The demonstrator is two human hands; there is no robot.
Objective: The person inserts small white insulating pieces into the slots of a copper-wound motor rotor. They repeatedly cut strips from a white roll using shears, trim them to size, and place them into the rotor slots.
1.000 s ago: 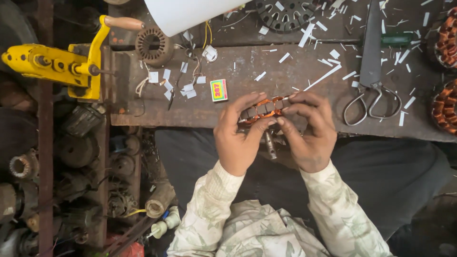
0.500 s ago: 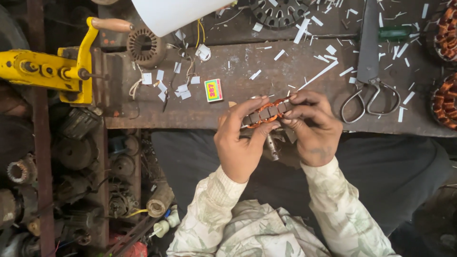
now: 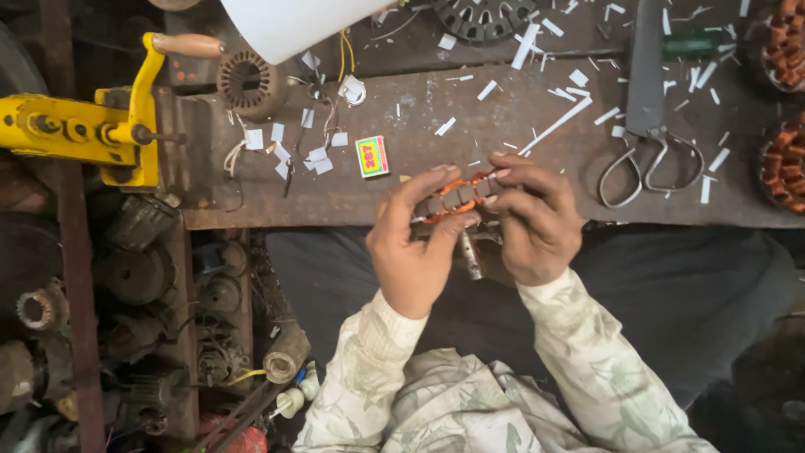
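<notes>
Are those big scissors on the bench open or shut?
Shut: the scissors lie flat, blades together as one strip, both handle loops side by side.

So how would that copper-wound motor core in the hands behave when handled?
The wound core is probably stiff and heavy for its size, being metal laminations. Its copper wire may snag. Both the left hand and right hand steady it.

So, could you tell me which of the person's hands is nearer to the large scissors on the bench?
Right. The right hand is just left of the scissors; the left hand is farther left.
</notes>
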